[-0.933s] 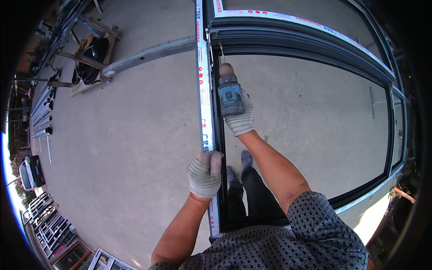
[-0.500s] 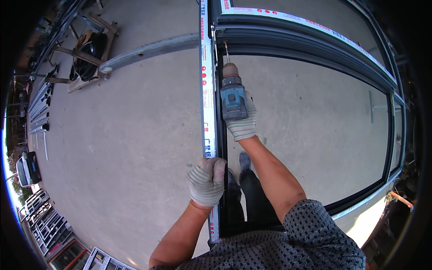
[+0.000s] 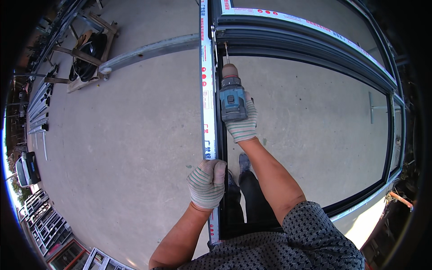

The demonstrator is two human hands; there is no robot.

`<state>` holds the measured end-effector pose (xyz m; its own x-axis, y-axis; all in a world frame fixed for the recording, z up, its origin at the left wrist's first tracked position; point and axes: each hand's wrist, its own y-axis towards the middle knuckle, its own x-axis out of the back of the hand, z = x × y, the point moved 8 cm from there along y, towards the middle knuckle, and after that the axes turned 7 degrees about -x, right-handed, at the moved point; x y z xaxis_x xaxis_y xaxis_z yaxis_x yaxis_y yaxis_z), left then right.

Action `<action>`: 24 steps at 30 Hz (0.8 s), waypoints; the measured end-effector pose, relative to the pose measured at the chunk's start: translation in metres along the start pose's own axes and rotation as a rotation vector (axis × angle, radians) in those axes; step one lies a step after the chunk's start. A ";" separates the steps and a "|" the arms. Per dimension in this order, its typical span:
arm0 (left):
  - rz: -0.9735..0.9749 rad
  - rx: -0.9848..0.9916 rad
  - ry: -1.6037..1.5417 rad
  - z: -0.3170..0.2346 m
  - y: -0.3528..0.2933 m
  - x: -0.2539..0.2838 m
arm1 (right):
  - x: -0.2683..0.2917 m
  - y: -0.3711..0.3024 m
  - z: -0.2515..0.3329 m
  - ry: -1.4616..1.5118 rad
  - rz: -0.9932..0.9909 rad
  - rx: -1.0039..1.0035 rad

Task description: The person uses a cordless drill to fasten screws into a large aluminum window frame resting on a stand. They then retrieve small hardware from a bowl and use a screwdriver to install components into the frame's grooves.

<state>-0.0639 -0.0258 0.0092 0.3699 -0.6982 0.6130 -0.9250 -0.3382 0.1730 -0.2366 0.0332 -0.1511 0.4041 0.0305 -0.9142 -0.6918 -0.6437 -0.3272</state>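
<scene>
Head view: little has shifted; the right hand [image 3: 245, 125] still grips the drill [image 3: 233, 102], bit [image 3: 227, 55] at an upper-left inner corner of the frame [image 3: 207, 105], apparently steadied there; the left hand [image 3: 207, 183] clasps the left edge.

Wears knitted gloves [image 3: 206, 185], off-white, ringed with thin green stripes, plainer and greyer over the fingers. Dressed in a short-sleeved shirt [image 3: 288, 252], grey with a small, repeating black geometric print. Bare from elbow to wrist. Clad below in dark trousers [image 3: 255, 193] and blue-grey shoes [image 3: 244, 163].
</scene>
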 end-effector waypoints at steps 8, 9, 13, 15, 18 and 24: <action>-0.005 -0.009 0.000 0.000 -0.001 -0.001 | 0.006 0.004 0.001 0.052 0.019 -0.043; -0.005 -0.019 0.006 0.000 -0.001 -0.001 | 0.007 0.004 0.002 0.047 0.021 -0.036; -0.024 -0.037 0.016 -0.004 0.002 -0.001 | 0.006 0.005 0.001 0.051 0.002 -0.036; -0.021 -0.028 0.008 -0.005 0.002 0.000 | 0.005 0.002 -0.001 0.063 -0.037 -0.036; -0.018 -0.037 0.009 -0.005 0.002 -0.001 | 0.002 0.000 -0.002 0.069 -0.048 -0.042; -0.005 -0.033 0.016 -0.004 0.001 -0.002 | 0.002 -0.001 -0.002 0.035 -0.097 -0.005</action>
<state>-0.0663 -0.0227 0.0110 0.3733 -0.6861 0.6244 -0.9256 -0.3203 0.2015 -0.2340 0.0328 -0.1519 0.4898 0.0663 -0.8693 -0.6456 -0.6424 -0.4128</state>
